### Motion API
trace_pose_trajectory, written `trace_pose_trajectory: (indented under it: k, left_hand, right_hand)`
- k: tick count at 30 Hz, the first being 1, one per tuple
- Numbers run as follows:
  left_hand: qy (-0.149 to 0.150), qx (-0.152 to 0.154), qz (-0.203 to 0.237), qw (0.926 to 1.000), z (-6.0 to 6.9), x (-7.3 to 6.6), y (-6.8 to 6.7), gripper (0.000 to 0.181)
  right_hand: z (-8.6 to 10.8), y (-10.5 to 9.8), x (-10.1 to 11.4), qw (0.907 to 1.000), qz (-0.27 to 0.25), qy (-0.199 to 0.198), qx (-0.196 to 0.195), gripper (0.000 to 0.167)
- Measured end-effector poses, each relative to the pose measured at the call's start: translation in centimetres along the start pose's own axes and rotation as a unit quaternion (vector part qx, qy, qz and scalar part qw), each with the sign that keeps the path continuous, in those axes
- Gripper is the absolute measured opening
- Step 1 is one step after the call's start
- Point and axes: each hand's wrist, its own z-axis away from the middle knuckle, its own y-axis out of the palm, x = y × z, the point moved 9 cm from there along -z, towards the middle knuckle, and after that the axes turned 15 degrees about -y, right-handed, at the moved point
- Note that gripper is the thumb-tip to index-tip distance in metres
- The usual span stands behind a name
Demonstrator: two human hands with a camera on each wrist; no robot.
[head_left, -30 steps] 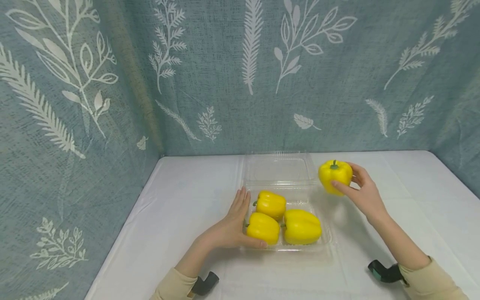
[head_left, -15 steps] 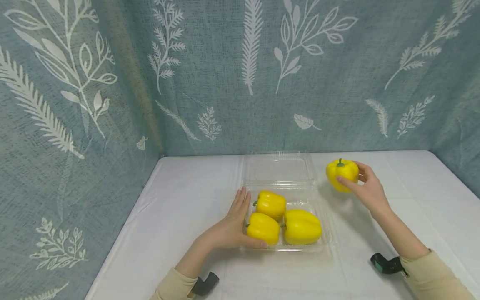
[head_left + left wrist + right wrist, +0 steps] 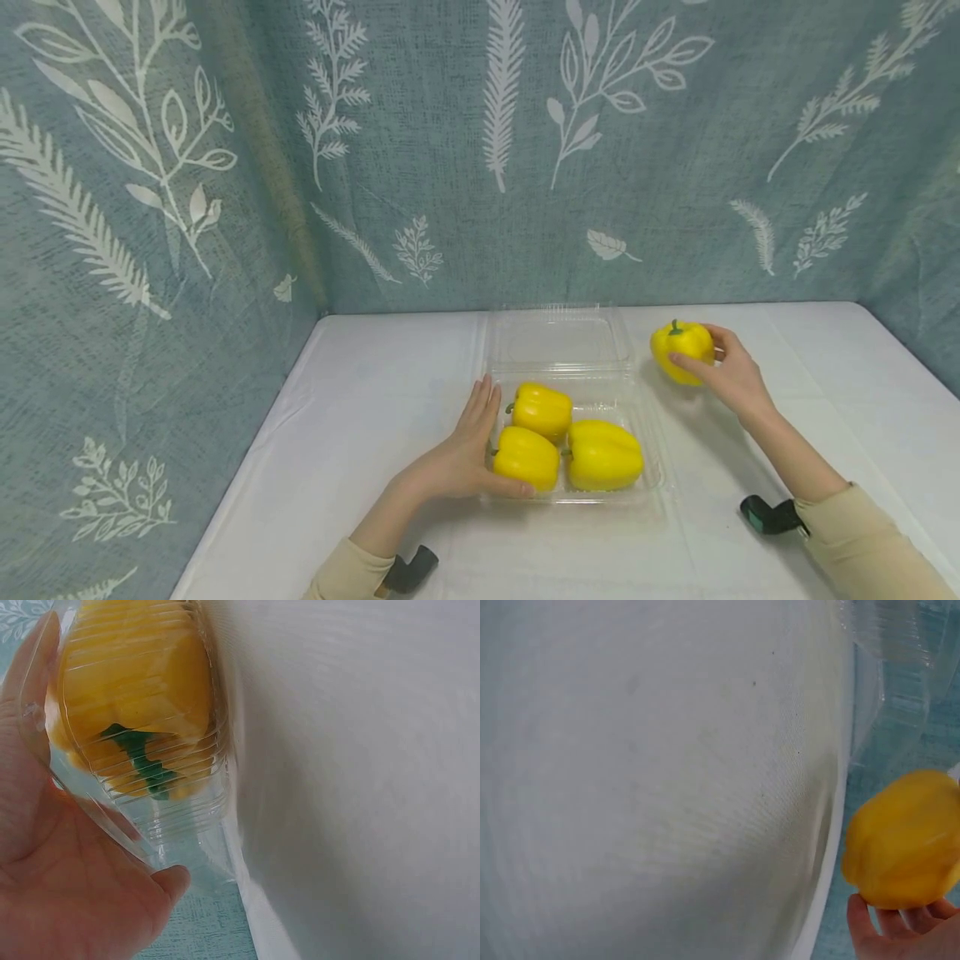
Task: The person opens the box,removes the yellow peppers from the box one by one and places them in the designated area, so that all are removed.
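In the head view, a clear plastic container (image 3: 651,492) holds three yellow bell peppers: one at the back left (image 3: 542,411), one at the front left (image 3: 526,458) and one at the right (image 3: 604,455). My left hand (image 3: 472,454) rests along the container's left side, fingers straight, thumb at the front edge. The left wrist view shows this hand (image 3: 67,862) against the ribbed wall, with a pepper (image 3: 135,675) behind the plastic. My right hand (image 3: 731,372) grips a fourth yellow pepper (image 3: 681,353), green stem up, right of the container; the right wrist view shows the pepper (image 3: 904,840) above the fingers (image 3: 892,924).
The container's clear lid (image 3: 558,340) lies folded back behind it. A white cloth (image 3: 360,400) covers the table, and a blue-green curtain with white leaf patterns (image 3: 450,150) hangs behind and at both sides. Dark wrist devices show at the left (image 3: 412,569) and right sleeves (image 3: 771,515).
My right hand with its pepper has moved a little to the right since a second ago, with a slight shift back left in the last half second. The left hand has stayed on the container.
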Motion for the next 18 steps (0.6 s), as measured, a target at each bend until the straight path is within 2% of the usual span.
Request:
trace_pose_trajectory:
  k: [18]
  left_hand:
    - [0.000,0.000,-0.001,1.0000,-0.07,0.13,0.05,0.134]
  right_hand:
    - [-0.88,1.05,0.13,0.9979,0.045,-0.011,0.045,0.091]
